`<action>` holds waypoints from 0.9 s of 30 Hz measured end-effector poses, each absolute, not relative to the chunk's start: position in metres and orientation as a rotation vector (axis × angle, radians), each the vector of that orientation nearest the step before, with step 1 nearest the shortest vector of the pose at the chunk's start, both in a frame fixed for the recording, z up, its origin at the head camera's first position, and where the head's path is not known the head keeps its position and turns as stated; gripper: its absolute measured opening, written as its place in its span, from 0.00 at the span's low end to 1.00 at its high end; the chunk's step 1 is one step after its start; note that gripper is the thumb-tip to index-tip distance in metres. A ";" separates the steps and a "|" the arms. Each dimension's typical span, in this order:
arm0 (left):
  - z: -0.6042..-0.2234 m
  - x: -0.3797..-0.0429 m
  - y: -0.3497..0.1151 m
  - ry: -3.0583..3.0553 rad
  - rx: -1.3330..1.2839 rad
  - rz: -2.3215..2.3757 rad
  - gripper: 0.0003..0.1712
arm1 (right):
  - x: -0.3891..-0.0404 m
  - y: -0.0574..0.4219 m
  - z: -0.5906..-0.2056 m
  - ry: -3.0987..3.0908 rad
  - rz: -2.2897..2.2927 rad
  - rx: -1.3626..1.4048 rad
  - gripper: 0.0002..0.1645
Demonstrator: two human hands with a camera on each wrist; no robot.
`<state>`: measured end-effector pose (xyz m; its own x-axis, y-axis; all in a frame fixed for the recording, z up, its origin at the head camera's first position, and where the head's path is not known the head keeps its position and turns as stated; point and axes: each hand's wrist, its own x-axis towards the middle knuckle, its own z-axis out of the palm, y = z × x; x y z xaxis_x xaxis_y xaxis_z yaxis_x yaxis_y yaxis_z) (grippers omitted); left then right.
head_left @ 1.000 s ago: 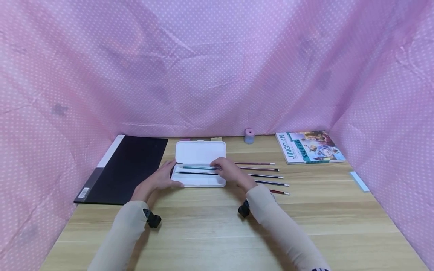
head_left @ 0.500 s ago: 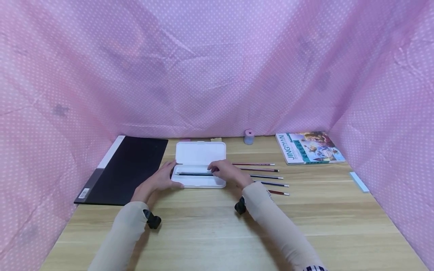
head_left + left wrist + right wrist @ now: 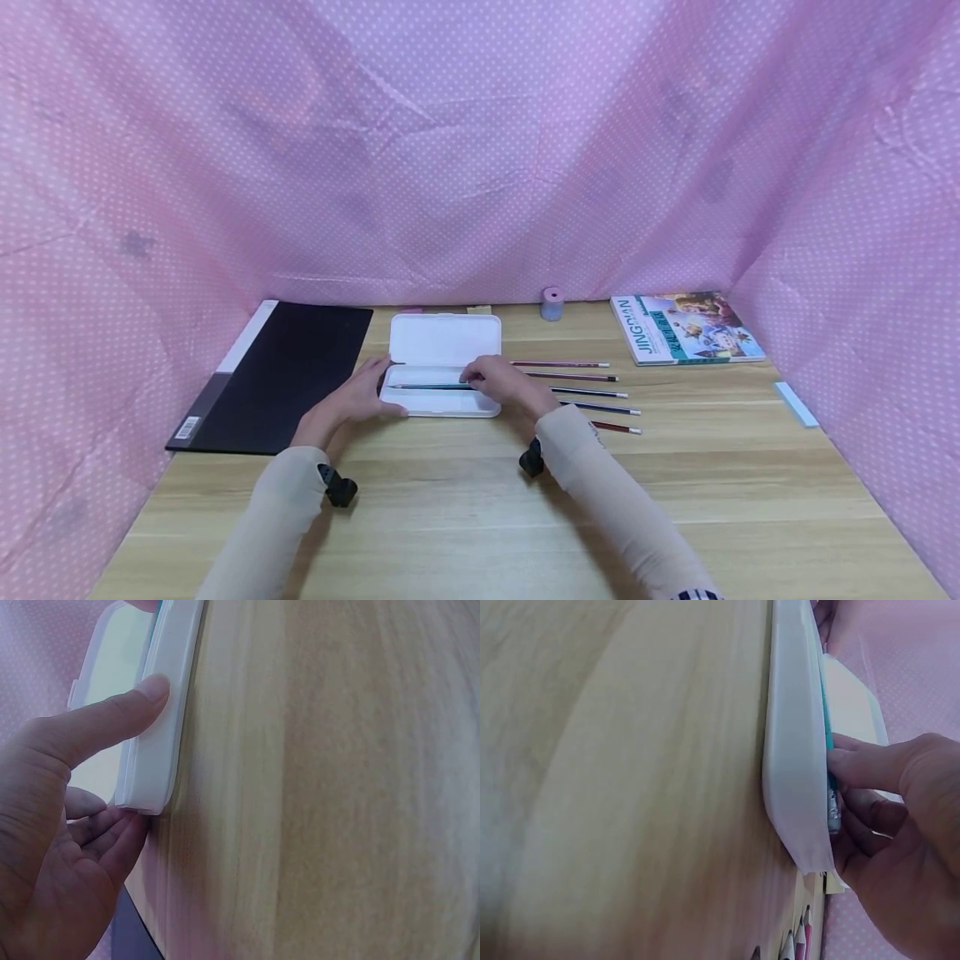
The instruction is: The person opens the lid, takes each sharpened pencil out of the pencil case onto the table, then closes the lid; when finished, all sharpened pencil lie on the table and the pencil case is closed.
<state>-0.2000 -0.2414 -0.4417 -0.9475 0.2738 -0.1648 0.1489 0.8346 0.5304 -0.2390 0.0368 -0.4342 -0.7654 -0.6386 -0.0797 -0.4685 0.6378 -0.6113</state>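
Note:
A white pencil case (image 3: 442, 405) lies with its lid (image 3: 445, 339) raised at the back. My left hand (image 3: 352, 396) holds its left end, with the thumb on the front wall and the other fingers around the end, as the left wrist view shows. My right hand (image 3: 501, 382) reaches into the case's right part. Its thumb and fingers pinch a teal pencil (image 3: 831, 784) near the silvery end. The pencil's pointed end reaches toward the left inside the case. Whether a dark pencil lies under it cannot be seen. Several pencils (image 3: 592, 392) lie roughly parallel to the right, partly hidden by my right arm.
A black folder (image 3: 300, 375) lies at the left. Behind the case are small sticky-note pads (image 3: 478, 309). A pencil sharpener-like cylinder (image 3: 552, 304) stands at the back. A book (image 3: 686, 327) and a pale blue strip (image 3: 797, 404) lie at the right. Pink dotted cloth (image 3: 480, 167) encloses the table.
The teal pencil has shifted toward the front of the case, over where a dark pencil showed. My right hand has moved slightly left. The left hand stays at the case's left end.

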 end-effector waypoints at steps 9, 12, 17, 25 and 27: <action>-0.441 -0.199 -0.240 2.774 0.306 0.769 0.69 | -0.228 0.066 -0.414 2.589 -0.943 -0.838 0.13; -0.441 -0.199 -0.240 2.769 0.288 0.766 0.70 | -0.225 0.082 -0.409 2.603 -0.984 -0.881 0.13; -0.441 -0.200 -0.241 2.759 0.278 0.753 0.70 | -0.215 0.113 -0.407 2.642 -0.990 -0.896 0.12; -0.441 -0.201 -0.240 2.761 0.276 0.743 0.70 | -0.185 0.165 -0.416 2.707 -0.961 -0.807 0.11; -0.441 -0.201 -0.239 2.758 0.277 0.745 0.70 | -0.177 0.178 -0.420 2.709 -0.969 -0.790 0.11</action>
<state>-0.2008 -0.2394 -0.4414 -0.9452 0.2514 -0.2084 0.1122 0.8494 0.5156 -0.1773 0.1782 -0.4198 -0.8483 -0.5288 0.0284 -0.4268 0.6509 -0.6278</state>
